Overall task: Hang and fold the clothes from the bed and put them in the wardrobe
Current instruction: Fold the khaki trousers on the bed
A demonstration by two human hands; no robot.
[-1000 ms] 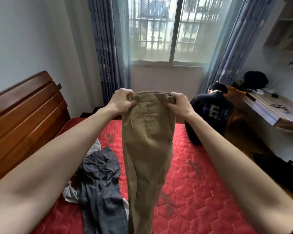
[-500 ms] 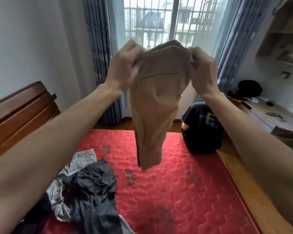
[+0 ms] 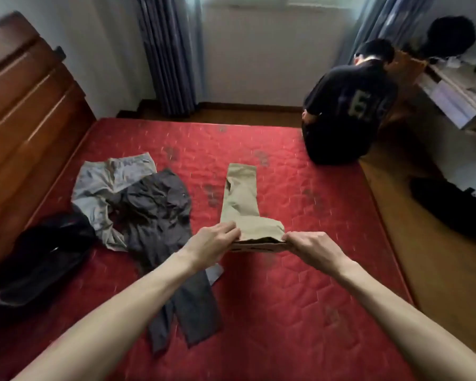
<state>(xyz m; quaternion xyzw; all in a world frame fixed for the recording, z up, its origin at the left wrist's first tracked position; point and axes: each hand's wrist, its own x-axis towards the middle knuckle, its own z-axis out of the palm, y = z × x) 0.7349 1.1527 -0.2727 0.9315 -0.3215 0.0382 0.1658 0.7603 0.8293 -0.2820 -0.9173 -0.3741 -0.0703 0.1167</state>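
Khaki trousers (image 3: 241,204) lie stretched out on the red mattress (image 3: 300,298), legs pointing away from me. My left hand (image 3: 213,243) pinches the left end of the waistband, and my right hand (image 3: 309,244) pinches the right end, holding it just above the mattress. To the left lie dark grey trousers (image 3: 165,232), a light grey garment (image 3: 102,185) partly under them, and a black garment (image 3: 39,259) near the headboard.
A wooden headboard (image 3: 25,111) runs along the left. Another person in a black shirt (image 3: 349,111) crouches beside the bed's far right corner. A desk (image 3: 456,97) stands at right, with a black bag (image 3: 448,202) on the wooden floor. Curtains (image 3: 171,50) hang behind.
Both hands swung the khaki trousers down from head height and laid them flat on the mattress. My view tipped down from the window to the bed.
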